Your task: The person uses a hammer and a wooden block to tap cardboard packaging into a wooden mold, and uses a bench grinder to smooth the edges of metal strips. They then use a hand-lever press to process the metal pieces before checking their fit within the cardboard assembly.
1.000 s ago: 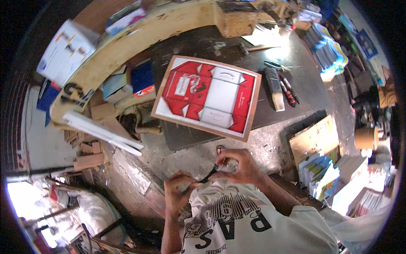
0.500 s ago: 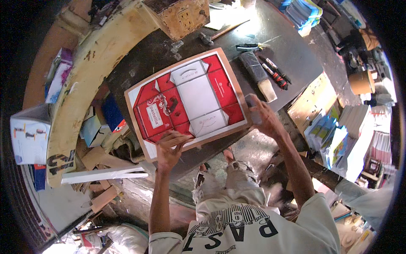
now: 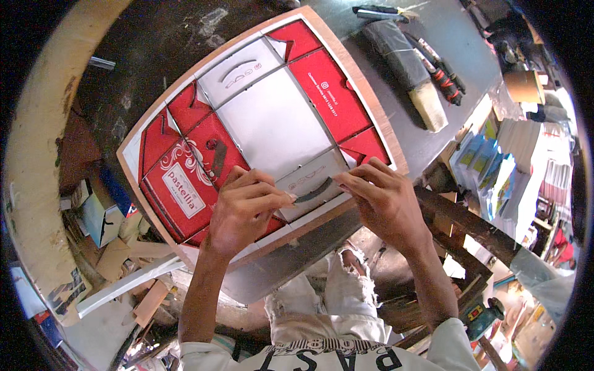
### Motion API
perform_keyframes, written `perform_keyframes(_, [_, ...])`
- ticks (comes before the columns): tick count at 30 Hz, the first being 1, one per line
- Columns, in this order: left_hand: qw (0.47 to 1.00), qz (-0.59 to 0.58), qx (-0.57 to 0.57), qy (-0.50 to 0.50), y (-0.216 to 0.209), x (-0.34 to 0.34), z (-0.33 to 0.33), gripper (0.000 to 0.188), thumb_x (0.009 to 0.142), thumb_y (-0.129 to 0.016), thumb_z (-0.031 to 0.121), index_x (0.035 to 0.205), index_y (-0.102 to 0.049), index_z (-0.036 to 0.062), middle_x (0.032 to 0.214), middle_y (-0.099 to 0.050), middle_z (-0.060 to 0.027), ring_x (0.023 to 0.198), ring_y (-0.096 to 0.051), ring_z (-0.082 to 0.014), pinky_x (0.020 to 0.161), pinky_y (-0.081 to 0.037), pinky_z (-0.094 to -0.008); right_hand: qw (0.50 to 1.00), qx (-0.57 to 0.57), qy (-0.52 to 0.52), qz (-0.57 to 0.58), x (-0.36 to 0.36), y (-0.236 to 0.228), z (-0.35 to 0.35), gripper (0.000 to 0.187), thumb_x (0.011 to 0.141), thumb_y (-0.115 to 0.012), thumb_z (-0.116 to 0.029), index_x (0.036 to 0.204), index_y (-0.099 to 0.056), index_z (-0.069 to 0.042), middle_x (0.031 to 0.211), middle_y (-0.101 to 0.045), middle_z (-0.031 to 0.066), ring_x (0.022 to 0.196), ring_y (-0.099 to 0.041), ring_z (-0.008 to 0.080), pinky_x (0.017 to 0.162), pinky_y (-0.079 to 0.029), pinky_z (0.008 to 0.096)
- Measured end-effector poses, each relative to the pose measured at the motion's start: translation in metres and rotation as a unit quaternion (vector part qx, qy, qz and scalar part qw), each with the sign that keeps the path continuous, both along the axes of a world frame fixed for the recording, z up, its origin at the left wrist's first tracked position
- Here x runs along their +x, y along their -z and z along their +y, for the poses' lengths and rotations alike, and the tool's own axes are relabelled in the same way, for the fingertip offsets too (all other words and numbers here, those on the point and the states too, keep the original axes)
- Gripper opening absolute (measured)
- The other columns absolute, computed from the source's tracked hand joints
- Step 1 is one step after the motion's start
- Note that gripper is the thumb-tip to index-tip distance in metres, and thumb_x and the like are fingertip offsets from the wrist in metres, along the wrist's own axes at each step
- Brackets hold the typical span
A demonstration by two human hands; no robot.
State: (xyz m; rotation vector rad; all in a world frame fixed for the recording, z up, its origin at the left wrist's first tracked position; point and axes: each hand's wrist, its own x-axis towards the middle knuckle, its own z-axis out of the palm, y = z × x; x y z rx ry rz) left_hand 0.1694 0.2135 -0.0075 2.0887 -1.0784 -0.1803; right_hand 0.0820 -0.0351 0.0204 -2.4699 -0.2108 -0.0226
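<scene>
A wooden board (image 3: 369,96) lies on the dark table, covered by a red and white flat box pattern (image 3: 275,127) with thin dark lines along its panels. Over the near white panel, a short dark curved strip (image 3: 314,191) spans the gap between my hands. My left hand (image 3: 244,207) is closed, pinching the strip's left end between thumb and fingers. At the other end, my right hand (image 3: 385,201) has its fingertips closed on it. A similar dark arc (image 3: 238,69) lies on the far white panel. Part of the red area is hidden under my left hand.
Right of the board lie a dark block with a pale end (image 3: 427,111), red and black pens (image 3: 444,83) and a cutting tool (image 3: 380,12). Stacks of paper (image 3: 520,148) stand at the right. A white bar (image 3: 127,287) juts out at the lower left.
The board now looks larger and closer. Both hands have left its edges and come together over the near white panel, with the dark curved strip between them.
</scene>
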Motion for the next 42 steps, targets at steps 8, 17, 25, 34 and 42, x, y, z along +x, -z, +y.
perform_keyframes(8, [1.000,-0.018,0.007,0.024,-0.001,0.003,0.002,0.025,0.065,-0.074,-0.003,0.087,-0.075,0.0093,0.076,-0.066,0.0008,0.082,-0.061,-0.0138,0.076,-0.041,-0.0314,0.999,-0.001,-0.030,-0.040,0.001,0.014,-0.003,0.043,0.067,-0.071,0.000,0.109,-0.069,-0.006,0.091,-0.068,0.0061,0.081,-0.062,0.0250,0.065,-0.053,0.0359])
perform_keyframes(17, [0.998,0.037,-0.005,0.047,0.003,0.007,0.002,0.026,0.064,-0.073,-0.004,0.085,-0.074,0.0093,0.076,-0.064,0.0008,0.083,-0.061,-0.0143,0.073,-0.042,-0.0320,0.997,0.018,-0.069,0.017,0.007,0.015,-0.008,0.046,0.064,-0.071,-0.011,0.110,-0.069,-0.007,0.095,-0.067,0.0080,0.090,-0.064,0.0304,0.073,-0.056,0.0413])
perform_keyframes(25, [0.999,0.008,0.010,0.040,-0.004,0.010,-0.001,0.019,0.066,-0.077,0.000,0.082,-0.074,0.0097,0.071,-0.063,-0.0025,0.078,-0.062,-0.0174,0.073,-0.045,-0.0329,0.997,0.029,-0.066,-0.036,0.019,0.009,-0.005,0.032,0.067,-0.072,0.008,0.097,-0.072,-0.002,0.078,-0.068,0.0096,0.070,-0.063,0.0252,0.061,-0.052,0.0350])
perform_keyframes(34, [0.999,-0.011,0.002,0.030,0.002,0.009,0.000,0.027,0.062,-0.078,-0.001,0.085,-0.077,0.0143,0.070,-0.066,-0.0011,0.076,-0.063,-0.0191,0.070,-0.046,-0.0330,0.998,0.057,-0.010,-0.017,0.020,0.013,0.006,0.034,0.071,-0.075,0.004,0.104,-0.070,-0.003,0.086,-0.068,0.0093,0.074,-0.064,0.0240,0.063,-0.053,0.0356])
perform_keyframes(42, [0.995,0.001,0.041,0.086,-0.009,0.012,0.003,0.027,0.062,-0.071,0.005,0.088,-0.072,0.0062,0.079,-0.065,-0.0041,0.090,-0.062,-0.0205,0.085,-0.046,-0.0369,0.997,0.010,-0.078,-0.019,0.022,0.007,0.001,0.036,0.072,-0.076,0.001,0.108,-0.068,-0.004,0.092,-0.068,0.0091,0.079,-0.065,0.0259,0.065,-0.054,0.0377])
